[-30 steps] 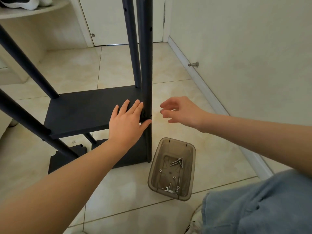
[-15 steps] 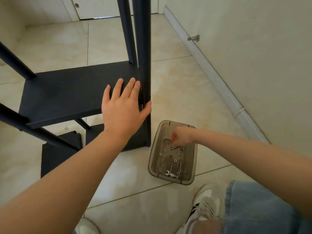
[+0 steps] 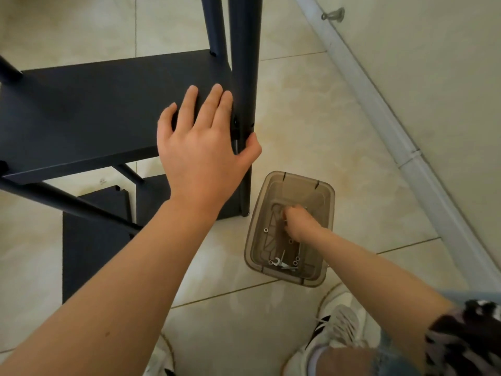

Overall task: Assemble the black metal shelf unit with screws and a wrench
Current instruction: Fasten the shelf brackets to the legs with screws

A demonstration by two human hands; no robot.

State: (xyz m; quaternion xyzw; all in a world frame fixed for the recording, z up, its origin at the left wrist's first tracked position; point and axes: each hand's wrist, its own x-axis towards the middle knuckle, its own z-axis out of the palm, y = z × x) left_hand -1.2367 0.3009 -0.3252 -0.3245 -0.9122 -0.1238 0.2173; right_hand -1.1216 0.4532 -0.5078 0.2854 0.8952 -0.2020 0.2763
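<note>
The black shelf unit stands on the tiled floor. My left hand (image 3: 200,153) lies flat on the near right corner of its shelf board (image 3: 95,109), fingers straight, thumb pressed against the front upright post (image 3: 244,63). A bolt hole shows in the post just above the thumb. My right hand (image 3: 298,223) reaches down into the brown translucent tray (image 3: 326,234), fingers bunched and curled onto the screws at its far end; the fingertips are hidden. A small silver wrench (image 3: 279,263) and several nuts lie at the tray's near end.
A second post (image 3: 214,23) rises behind the first. A lower black board (image 3: 92,253) lies under the shelf on the floor. The wall's baseboard (image 3: 406,147) and a metal door stop (image 3: 333,15) run along the right. My shoes (image 3: 339,329) stand just behind the tray.
My right hand has dropped from beside the post down into the tray and gone deeper among the screws. My view has tilted downward. My left hand has stayed on the shelf corner.
</note>
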